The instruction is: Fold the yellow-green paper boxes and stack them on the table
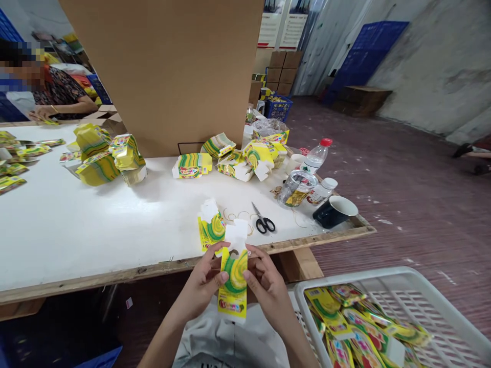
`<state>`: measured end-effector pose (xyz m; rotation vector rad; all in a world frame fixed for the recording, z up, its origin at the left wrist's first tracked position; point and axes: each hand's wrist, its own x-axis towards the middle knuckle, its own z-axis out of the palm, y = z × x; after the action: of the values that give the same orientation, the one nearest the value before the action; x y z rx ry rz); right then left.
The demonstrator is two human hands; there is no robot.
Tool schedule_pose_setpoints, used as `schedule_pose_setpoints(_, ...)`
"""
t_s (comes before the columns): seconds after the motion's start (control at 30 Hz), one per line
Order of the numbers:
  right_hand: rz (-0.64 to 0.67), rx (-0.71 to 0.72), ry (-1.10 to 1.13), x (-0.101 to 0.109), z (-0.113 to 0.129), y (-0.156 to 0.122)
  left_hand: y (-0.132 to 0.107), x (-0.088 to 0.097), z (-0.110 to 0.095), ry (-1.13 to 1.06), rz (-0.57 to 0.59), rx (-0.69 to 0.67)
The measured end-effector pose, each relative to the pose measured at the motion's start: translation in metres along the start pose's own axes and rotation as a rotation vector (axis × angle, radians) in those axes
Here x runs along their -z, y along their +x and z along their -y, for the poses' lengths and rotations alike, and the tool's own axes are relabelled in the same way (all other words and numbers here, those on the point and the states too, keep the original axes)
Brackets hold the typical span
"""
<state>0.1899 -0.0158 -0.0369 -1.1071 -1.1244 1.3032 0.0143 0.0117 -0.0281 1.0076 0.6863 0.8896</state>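
Note:
A flat yellow-and-green candy box (233, 286) with its white top flap raised is held upright over my lap, just in front of the table edge. My left hand (205, 278) grips its left side, thumb on the front panel. On the opposite side, my right hand (268, 278) pinches the box the same way. Behind it on the table lies a small stack of similar unfolded boxes (212, 227). Black-handled scissors (263, 221) and several thin rubber bands (240, 214) lie to the right of that stack.
A white basket (364, 276) with filled packets is at lower right. A dark mug (334, 212), clear jar (297, 188) and red-capped bottle (318, 156) stand at the table's right. A large cardboard sheet (172, 71) rises behind box bundles (192, 165). A co-worker (63, 94) sits far left.

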Motion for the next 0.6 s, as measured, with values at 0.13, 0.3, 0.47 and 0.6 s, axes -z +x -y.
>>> schedule_pose_setpoints(0.13,0.063,-0.049,0.014,0.007,0.009,0.0,0.0,0.0,0.0,-0.136,0.083,0.004)
schedule_pose_setpoints(0.3,0.128,-0.065,-0.137,0.012,0.019,0.003,-0.001,-0.004,0.005,-0.192,0.075,0.049)
schedule_pose_setpoints(0.47,0.096,0.034,-0.294,0.011,0.019,0.002,-0.004,-0.003,0.003,-0.185,0.108,0.125)
schedule_pose_setpoints(0.6,-0.029,0.11,-0.36,0.014,0.01,0.0,-0.003,-0.002,0.006,-0.127,0.106,0.153)
